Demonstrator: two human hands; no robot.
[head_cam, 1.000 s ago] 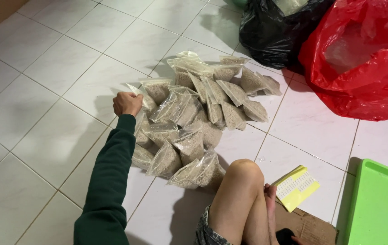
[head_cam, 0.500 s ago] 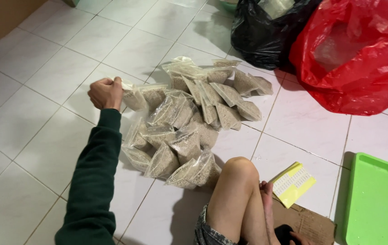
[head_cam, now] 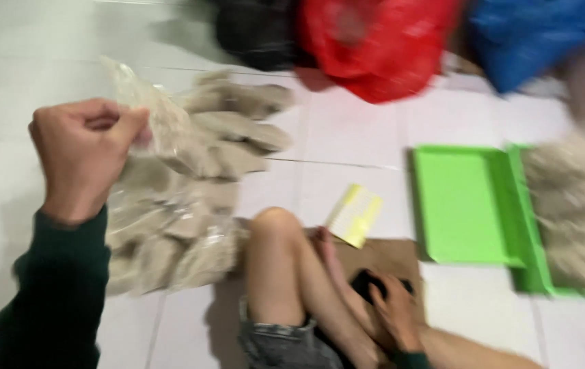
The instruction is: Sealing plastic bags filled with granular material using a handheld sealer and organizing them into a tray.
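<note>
The frame is blurred by motion, so fine detail is lost. The person's left hand [head_cam: 84, 154], in a dark green sleeve [head_cam: 53, 294], is raised at the left of the scene with its fingers [head_cam: 104, 116] curled into a fist, pinching the top of a clear plastic packet [head_cam: 162, 137] of pale brown filling. That packet hangs just beside the hand, above a pile of similar packets [head_cam: 190, 198] lying on the white tiled floor [head_cam: 361, 137], left of the person's bent bare knee [head_cam: 275, 229]. The right hand [head_cam: 391, 311] is low and near, resting on a small dark object [head_cam: 368, 283] on a piece of brown cardboard [head_cam: 388, 256]; whether its fingers grip the object cannot be told. A small yellow card [head_cam: 354, 215] lies at the far edge of the cardboard. To the right lies a bright green tray [head_cam: 460, 205], and next to it a second green tray [head_cam: 535, 273] carries a heap of pale packets [head_cam: 576, 212]. At the far side sit a black bag [head_cam: 258, 31], a red bag [head_cam: 381, 41] and a blue bag [head_cam: 532, 34].
</note>
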